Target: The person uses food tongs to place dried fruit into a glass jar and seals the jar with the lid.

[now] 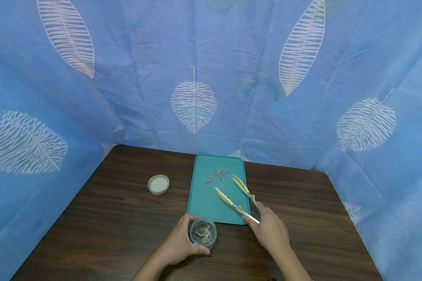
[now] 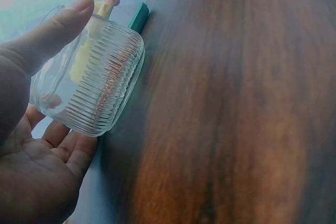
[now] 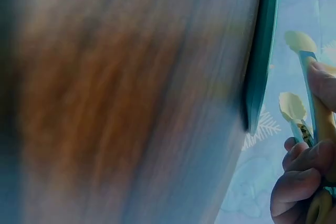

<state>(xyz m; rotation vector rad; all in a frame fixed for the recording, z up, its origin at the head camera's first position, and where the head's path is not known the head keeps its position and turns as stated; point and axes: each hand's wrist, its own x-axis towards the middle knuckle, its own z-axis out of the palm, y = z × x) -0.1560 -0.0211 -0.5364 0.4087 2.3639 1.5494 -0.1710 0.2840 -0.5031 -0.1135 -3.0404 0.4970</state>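
Note:
A clear ribbed glass jar (image 2: 107,77) is gripped by my left hand (image 1: 178,242), thumb on one side and fingers on the other. Inside the jar lie some pale brownish pieces (image 1: 206,236). My right hand (image 1: 272,230) holds metal tongs with yellow scalloped tips (image 1: 224,196). The tongs' arms are spread, and their tips stand over the teal tray (image 1: 201,203) with nothing between them. Several thin reddish-brown strips (image 1: 218,175) lie on the tray's far half, just beyond the tips. In the right wrist view, fingers and thumb wrap the tongs (image 3: 310,93).
A round lid (image 1: 158,184) with a pale inside lies left of the tray on the dark wooden table (image 1: 126,218). Blue cloth (image 1: 144,86) with white leaf prints hangs behind the table and along both sides.

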